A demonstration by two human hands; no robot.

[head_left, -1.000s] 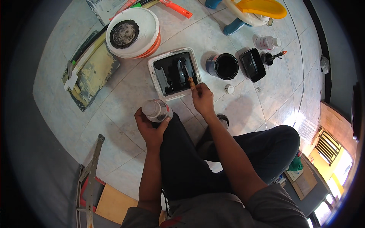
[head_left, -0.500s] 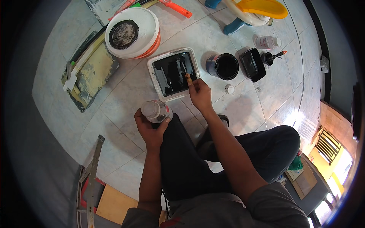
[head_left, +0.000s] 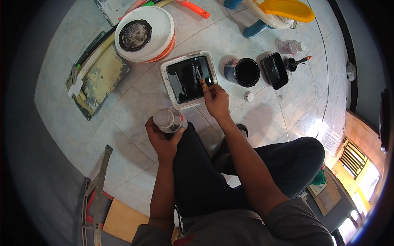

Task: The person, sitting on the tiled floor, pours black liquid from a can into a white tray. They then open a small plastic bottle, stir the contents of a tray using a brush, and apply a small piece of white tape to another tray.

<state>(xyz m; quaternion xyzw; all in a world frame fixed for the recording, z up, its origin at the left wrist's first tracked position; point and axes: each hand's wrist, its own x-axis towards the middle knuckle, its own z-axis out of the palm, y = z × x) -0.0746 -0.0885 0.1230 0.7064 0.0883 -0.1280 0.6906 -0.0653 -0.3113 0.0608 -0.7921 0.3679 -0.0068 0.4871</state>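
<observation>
I sit on a tiled floor. My left hand [head_left: 163, 139] grips a small clear bottle [head_left: 170, 119] with a pale cap, resting it on my knee. My right hand [head_left: 216, 100] holds a paintbrush [head_left: 201, 78] with an orange handle. Its bristles dip into a white square tray [head_left: 169, 88] filled with black paint, just in front of my knee.
A black paint can [head_left: 243, 72] and its black lid [head_left: 274, 70] lie right of the tray, with a small white cap [head_left: 248, 96] nearby. A white bucket [head_left: 144, 34] stands at the back left beside a dirty board [head_left: 97, 80]. A white bottle [head_left: 289, 46] lies farther right.
My right hand has shifted the brush slightly within the tray. The left hand and bottle have stayed where they were.
</observation>
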